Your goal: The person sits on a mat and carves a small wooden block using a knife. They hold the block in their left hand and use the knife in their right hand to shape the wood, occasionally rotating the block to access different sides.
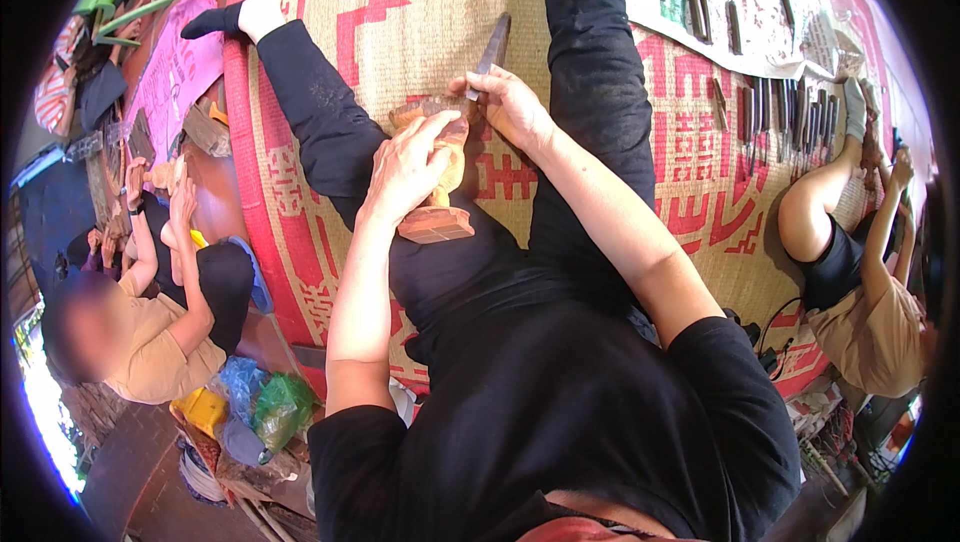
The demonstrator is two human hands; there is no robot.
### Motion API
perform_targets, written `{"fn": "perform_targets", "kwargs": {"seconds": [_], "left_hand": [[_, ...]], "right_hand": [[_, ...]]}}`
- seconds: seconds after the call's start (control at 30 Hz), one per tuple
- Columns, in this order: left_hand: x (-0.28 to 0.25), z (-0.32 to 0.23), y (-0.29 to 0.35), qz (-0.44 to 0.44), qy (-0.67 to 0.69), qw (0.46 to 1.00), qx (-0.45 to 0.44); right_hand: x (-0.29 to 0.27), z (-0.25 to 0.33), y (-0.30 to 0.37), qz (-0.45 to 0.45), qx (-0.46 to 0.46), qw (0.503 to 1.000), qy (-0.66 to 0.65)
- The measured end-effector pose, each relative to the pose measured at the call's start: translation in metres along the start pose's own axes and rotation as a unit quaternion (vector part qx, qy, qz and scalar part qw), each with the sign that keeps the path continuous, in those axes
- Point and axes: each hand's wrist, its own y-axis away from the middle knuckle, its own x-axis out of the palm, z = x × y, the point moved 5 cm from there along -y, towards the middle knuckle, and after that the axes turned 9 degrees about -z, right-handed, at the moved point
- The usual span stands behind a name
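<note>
My left hand [408, 170] is wrapped over a carved wooden figure [452, 164], holding it upright against my thigh. The figure has a pale yellowish body, a browner top and a reddish squared base [436, 226]; my fingers cover part of it. Just right of its top, my right hand [508, 110] grips a flat grey metal blade [490, 54] that points up and away from me. Whether this blade is a file or a knife I cannot tell. The blade stands apart from the figure.
I sit on a red and straw-coloured woven mat [400, 2]. Several carving tools [785, 112] lie in a row at right, more on a white sheet [810, 12] beyond. People sit at left [165, 332] and right [870, 312]. Plastic bags [280, 412] lie at lower left.
</note>
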Motion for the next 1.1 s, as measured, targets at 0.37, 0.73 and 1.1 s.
{"fn": "perform_targets", "kwargs": {"seconds": [0.37, 0.73, 1.1], "left_hand": [[0.004, 0.014, 0.007, -0.039, 0.062, 0.997, 0.002], [-0.007, 0.020, 0.026, -0.083, 0.068, 0.993, -0.056], [-0.029, 0.019, 0.052, -0.217, 0.212, 0.948, -0.097]], "right_hand": [[-0.002, -0.001, -0.002, 0.007, -0.010, 0.999, 0.033], [0.004, 0.001, 0.002, 0.014, -0.014, 0.998, 0.053], [0.008, 0.013, 0.013, -0.027, -0.146, 0.958, 0.244]]}}
